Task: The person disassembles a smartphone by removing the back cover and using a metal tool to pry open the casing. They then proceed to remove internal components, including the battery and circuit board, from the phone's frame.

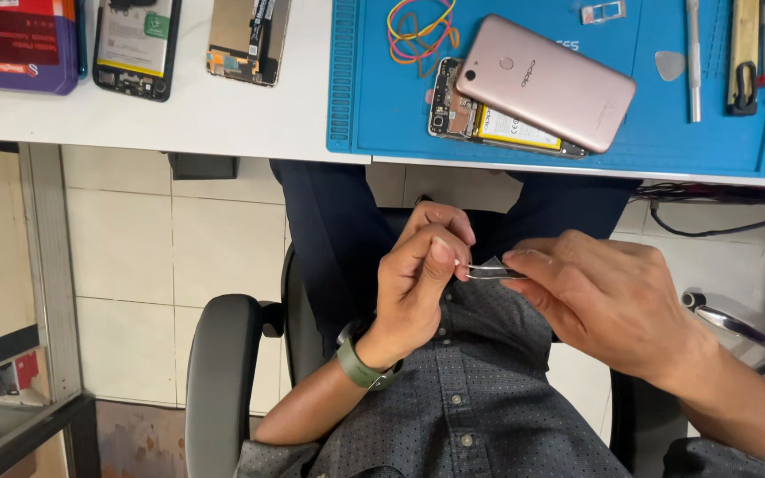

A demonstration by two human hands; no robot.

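Note:
My left hand [422,274] and my right hand [599,296] meet over my lap, both pinching a small thin clear strip of film [489,268] between thumb and fingers. The strip stretches between the two hands. A green band sits on my left wrist. On the blue work mat [365,97] above lies an opened phone body [480,119] with its battery showing, and a pink back cover [546,81] rests across it.
Coloured rubber bands [420,31], a grey pick [668,64], a metal tool [692,57] and a card tray [602,11] lie on the mat. Two more opened phones [135,44] [245,35] and a purple box [18,40] rest on the white table. A chair armrest [221,372] is at my left.

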